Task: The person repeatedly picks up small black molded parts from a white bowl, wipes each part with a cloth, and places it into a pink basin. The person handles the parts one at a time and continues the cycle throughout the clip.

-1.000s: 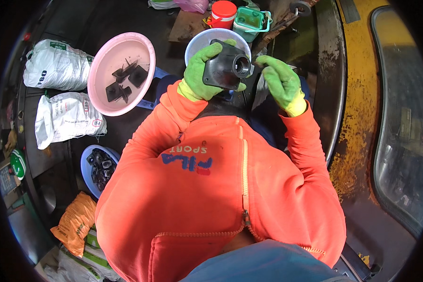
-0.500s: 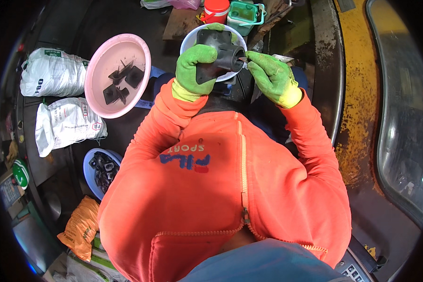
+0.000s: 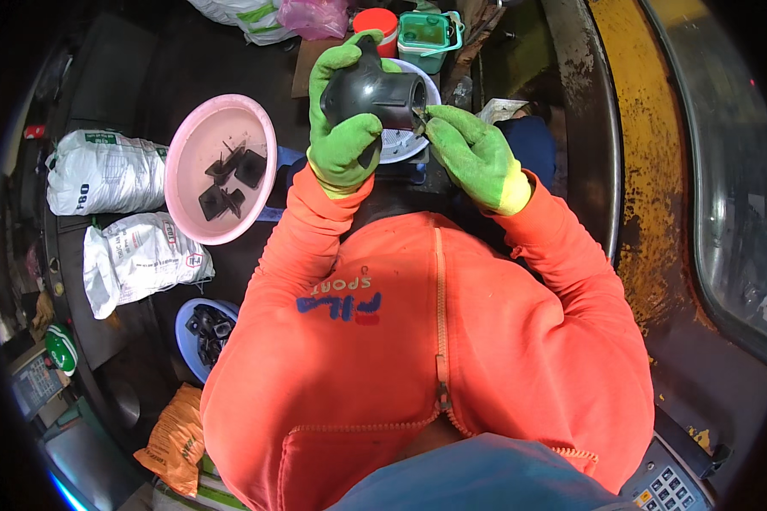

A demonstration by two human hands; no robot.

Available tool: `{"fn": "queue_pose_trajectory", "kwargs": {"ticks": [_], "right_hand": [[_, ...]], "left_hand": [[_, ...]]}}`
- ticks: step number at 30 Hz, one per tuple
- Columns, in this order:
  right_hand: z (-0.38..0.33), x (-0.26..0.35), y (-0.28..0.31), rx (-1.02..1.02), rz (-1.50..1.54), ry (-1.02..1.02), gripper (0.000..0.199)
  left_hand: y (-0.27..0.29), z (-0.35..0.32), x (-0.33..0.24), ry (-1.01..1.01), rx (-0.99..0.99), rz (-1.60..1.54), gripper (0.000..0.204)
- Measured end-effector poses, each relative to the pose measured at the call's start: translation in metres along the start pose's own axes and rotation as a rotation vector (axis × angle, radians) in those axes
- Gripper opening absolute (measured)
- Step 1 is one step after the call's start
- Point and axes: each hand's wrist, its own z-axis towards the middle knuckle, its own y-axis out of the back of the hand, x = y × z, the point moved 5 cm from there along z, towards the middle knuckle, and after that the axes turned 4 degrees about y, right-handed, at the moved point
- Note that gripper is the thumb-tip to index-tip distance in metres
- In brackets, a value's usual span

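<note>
While our left hand [image 3: 343,128] wraps tight round the black plastic fitting [image 3: 375,92], held up at chest height over the white bowl [image 3: 405,145], our right hand [image 3: 473,157] pinches a small blade to its open rim, so we judge we are trimming the edge. Next comes a steady turn of the fitting against that blade. Compared with half a second ago, the fitting sits higher, and beyond to the left lies the pink basin [image 3: 222,170].
</note>
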Motion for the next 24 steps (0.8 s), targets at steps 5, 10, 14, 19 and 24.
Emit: {"fn": "queue_pose_trajectory", "kwargs": {"ticks": [5,10,14,19,24], "right_hand": [[-0.006,0.014,-0.01,0.034,0.341,-0.184,0.029],[-0.014,0.023,-0.011,0.137,0.489,-0.385,0.027],[-0.013,0.023,-0.012,0.276,0.769,-0.475,0.026],[0.012,0.012,0.006,0.07,0.694,-0.422,0.036],[0.033,0.02,0.016,0.102,0.162,-0.042,0.025]], "left_hand": [[-0.002,0.005,-0.011,-0.249,0.121,0.447,0.067],[0.0,0.006,-0.012,-0.433,0.173,0.708,0.059],[0.003,0.007,-0.014,-0.519,0.203,0.839,0.058],[0.008,0.013,-0.011,-0.449,0.107,0.751,0.086],[-0.014,-0.007,0.006,-0.512,0.339,0.778,0.129]]}}
